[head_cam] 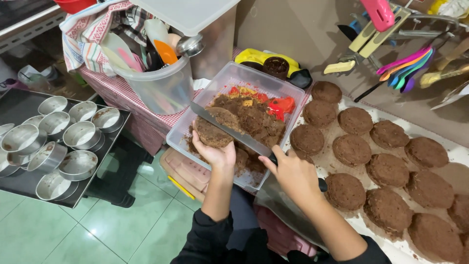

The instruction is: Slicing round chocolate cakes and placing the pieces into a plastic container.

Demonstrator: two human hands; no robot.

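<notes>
Pale green tiled floor [97, 230] lies below. A brown wall [303, 29] rises behind a table in red checked cloth [122, 95]. A dark tray [19, 105] stands left, evenly lit.

No packages, labels, signs or screens can be made out in this view

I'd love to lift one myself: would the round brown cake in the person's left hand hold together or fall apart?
Probably fragile: the round brown cake sits above a clear tub already full of broken brown scraps. Likely light and soft, since the left hand cradles it from below while the knife slices across. Its rough surface suggests it sheds crumbs rather than slips.
</notes>
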